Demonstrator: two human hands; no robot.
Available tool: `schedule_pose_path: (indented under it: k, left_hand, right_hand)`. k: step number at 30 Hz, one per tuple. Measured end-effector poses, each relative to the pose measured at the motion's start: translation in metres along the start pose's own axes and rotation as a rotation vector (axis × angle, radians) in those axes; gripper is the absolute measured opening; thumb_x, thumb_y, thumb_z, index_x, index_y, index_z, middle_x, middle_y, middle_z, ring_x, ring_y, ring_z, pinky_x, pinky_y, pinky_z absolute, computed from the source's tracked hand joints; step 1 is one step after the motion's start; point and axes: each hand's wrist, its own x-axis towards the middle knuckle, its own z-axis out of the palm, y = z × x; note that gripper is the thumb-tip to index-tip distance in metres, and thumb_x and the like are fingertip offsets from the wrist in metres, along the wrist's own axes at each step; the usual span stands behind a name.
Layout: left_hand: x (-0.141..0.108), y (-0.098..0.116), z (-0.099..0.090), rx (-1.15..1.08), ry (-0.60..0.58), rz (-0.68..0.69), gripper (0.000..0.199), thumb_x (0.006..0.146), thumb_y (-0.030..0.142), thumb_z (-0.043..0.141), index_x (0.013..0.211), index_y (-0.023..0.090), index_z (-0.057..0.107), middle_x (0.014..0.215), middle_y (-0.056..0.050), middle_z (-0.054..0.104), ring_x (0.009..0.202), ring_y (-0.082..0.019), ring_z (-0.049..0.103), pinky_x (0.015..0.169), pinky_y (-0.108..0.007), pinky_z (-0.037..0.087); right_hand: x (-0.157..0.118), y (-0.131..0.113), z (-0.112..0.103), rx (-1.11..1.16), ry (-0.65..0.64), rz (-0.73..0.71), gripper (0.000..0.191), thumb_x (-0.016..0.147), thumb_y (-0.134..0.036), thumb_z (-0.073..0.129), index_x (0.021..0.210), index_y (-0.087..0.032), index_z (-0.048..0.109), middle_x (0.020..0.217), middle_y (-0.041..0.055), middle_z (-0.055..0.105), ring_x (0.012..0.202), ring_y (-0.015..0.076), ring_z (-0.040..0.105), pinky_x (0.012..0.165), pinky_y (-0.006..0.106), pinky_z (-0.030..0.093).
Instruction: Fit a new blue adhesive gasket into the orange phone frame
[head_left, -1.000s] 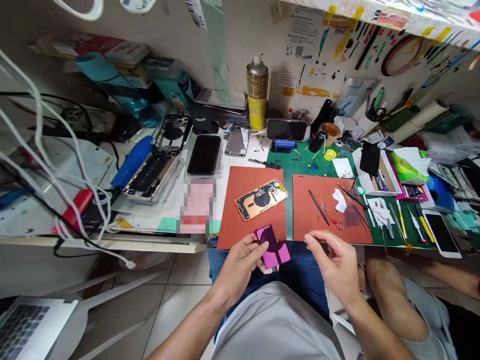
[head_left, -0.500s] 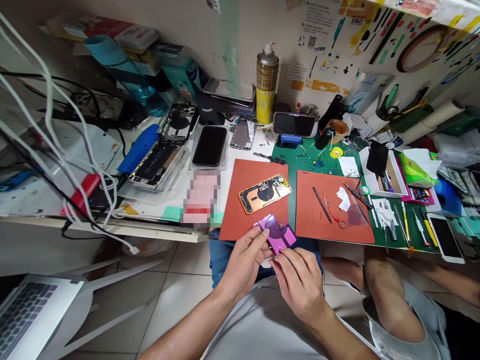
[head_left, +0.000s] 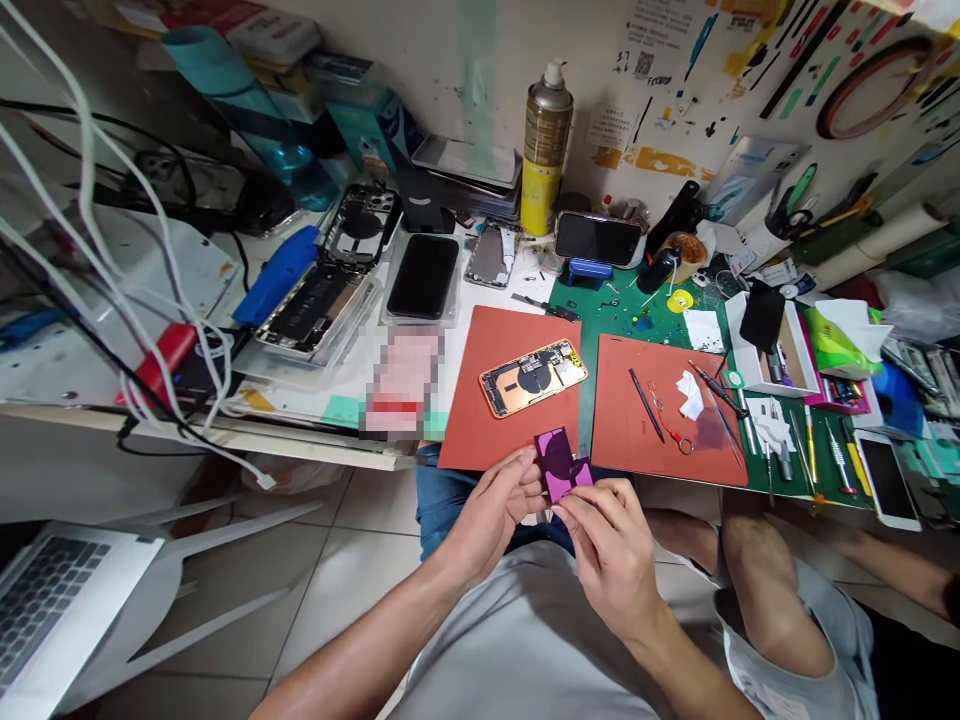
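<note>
A small shiny purple film sheet [head_left: 559,460] with a dark round patch and a cut-out shape is held up over my lap, just off the table edge. My right hand [head_left: 611,535] pinches its lower edge between thumb and fingers. At its left edge are the bent fingers of my left hand [head_left: 499,510], with the thumb up beside them; how firmly they grip is hard to see. Beyond the sheet, an opened orange phone body [head_left: 532,378] lies on the left red-brown mat [head_left: 469,440], its inner parts facing up.
On the right mat [head_left: 622,450] lie a black stick tool [head_left: 646,404], tweezers and white tissue [head_left: 688,396]. Screwdrivers [head_left: 841,455] and a white phone [head_left: 887,480] line the right. Further left are opened phones [head_left: 315,315] and cables [head_left: 180,400]. Another person's leg [head_left: 772,590] is close at right.
The purple sheet has turned more upright and its face looks darker. My left thumb has moved off its face to the left edge. The view has shifted slightly.
</note>
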Motion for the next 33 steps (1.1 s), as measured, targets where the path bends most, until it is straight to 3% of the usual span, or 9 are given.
schedule_pose_path:
  k: [6,14,19,22,26,33]
  left_hand:
    - [0.0,0.003,-0.001,0.043,-0.038,-0.075,0.044,0.087,0.058,0.082,0.104,0.017,0.076,0.086,-0.009,0.074,0.088,-0.026,0.072,0.082,-0.037,0.056]
    - [-0.001,0.004,-0.005,0.105,-0.106,-0.095,0.043,0.091,0.053,0.076,0.115,0.017,0.079,0.096,-0.012,0.08,0.092,-0.027,0.074,0.09,-0.04,0.058]
    - [-0.001,0.006,-0.005,0.131,-0.14,-0.104,0.04,0.091,0.041,0.075,0.124,0.018,0.079,0.103,-0.012,0.08,0.095,-0.026,0.075,0.091,-0.039,0.057]
    - [-0.001,0.008,-0.005,0.132,-0.178,-0.124,0.041,0.087,0.03,0.078,0.127,0.02,0.079,0.105,-0.01,0.081,0.097,-0.023,0.074,0.095,-0.037,0.055]
    - [0.0,0.008,-0.007,0.124,-0.243,-0.155,0.055,0.076,0.014,0.083,0.13,0.022,0.077,0.112,-0.01,0.08,0.101,-0.023,0.074,0.098,-0.036,0.053]
    - [0.002,0.003,-0.008,0.134,-0.246,-0.159,0.064,0.074,0.008,0.082,0.135,0.024,0.074,0.118,-0.012,0.079,0.107,-0.024,0.074,0.095,-0.034,0.052]
  right_hand:
    - [0.004,0.002,-0.005,0.011,-0.045,0.117,0.019,0.103,-0.007,0.068,0.11,-0.022,0.077,0.093,0.0059,0.07,0.088,0.0224,0.055,0.075,0.037,0.053]
    - [0.01,0.004,-0.009,0.012,-0.046,0.113,0.018,0.103,-0.008,0.066,0.107,-0.022,0.078,0.091,0.0057,0.071,0.087,0.0224,0.056,0.076,0.037,0.053]
    - [0.01,0.006,-0.01,-0.001,-0.035,0.117,0.018,0.105,-0.009,0.065,0.109,-0.022,0.077,0.094,0.0064,0.072,0.089,0.0227,0.057,0.078,0.039,0.054]
    - [0.011,0.007,-0.01,-0.006,-0.048,0.106,0.02,0.105,-0.006,0.064,0.109,-0.021,0.076,0.094,0.0063,0.072,0.09,0.0226,0.056,0.079,0.038,0.053]
    - [0.012,0.009,-0.011,-0.011,-0.047,0.1,0.018,0.104,-0.006,0.065,0.109,-0.02,0.075,0.094,0.0065,0.072,0.09,0.0219,0.055,0.078,0.038,0.052]
    - [0.014,0.008,-0.01,-0.009,-0.05,0.103,0.017,0.106,-0.009,0.065,0.11,-0.021,0.076,0.094,0.0071,0.073,0.09,0.0223,0.054,0.078,0.039,0.054]
